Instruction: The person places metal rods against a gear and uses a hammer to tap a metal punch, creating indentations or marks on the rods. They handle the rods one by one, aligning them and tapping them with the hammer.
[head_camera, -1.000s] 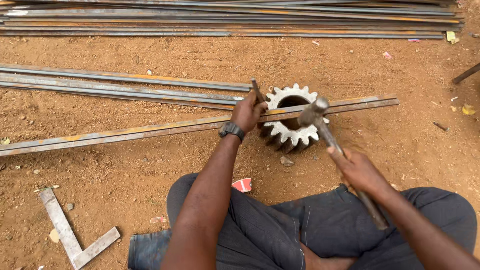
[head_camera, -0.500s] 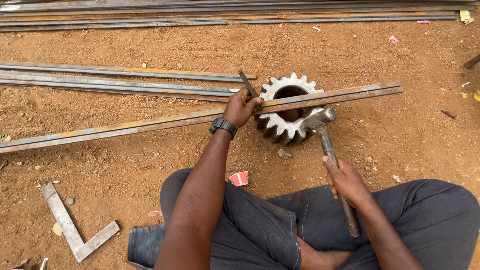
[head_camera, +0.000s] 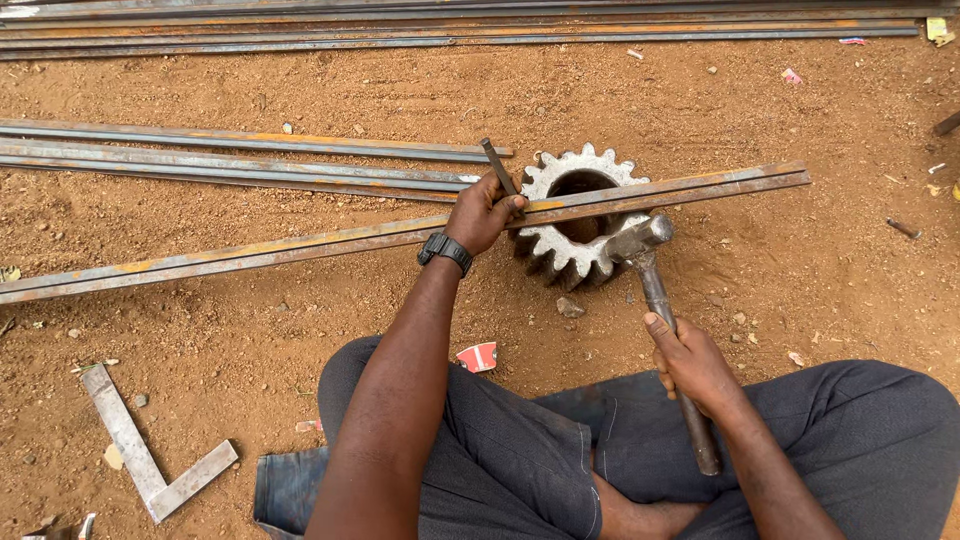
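A big toothed steel gear (head_camera: 560, 250) lies on the red dirt. A long rusty angle bar (head_camera: 300, 243) rests across its top. My left hand (head_camera: 485, 212), with a black watch on the wrist, is shut on a dark metal chisel (head_camera: 497, 165) that stands tilted on the bar at the gear's left edge. My right hand (head_camera: 690, 365) grips the metal handle of a hammer (head_camera: 648, 262). The hammer's head sits low at the gear's right side, just below the bar. I sit on the ground with my legs in dark trousers.
More long steel bars (head_camera: 240, 165) lie to the left behind the gear, and a stack of bars (head_camera: 450, 25) runs along the top. A metal try square (head_camera: 140, 462) lies at the lower left. A small red scrap (head_camera: 478, 356) and a stone (head_camera: 570, 307) lie near my knee.
The hammer has come down from above the gear to its right side. My left hand stays on the chisel at the bar. The view has shifted slightly.
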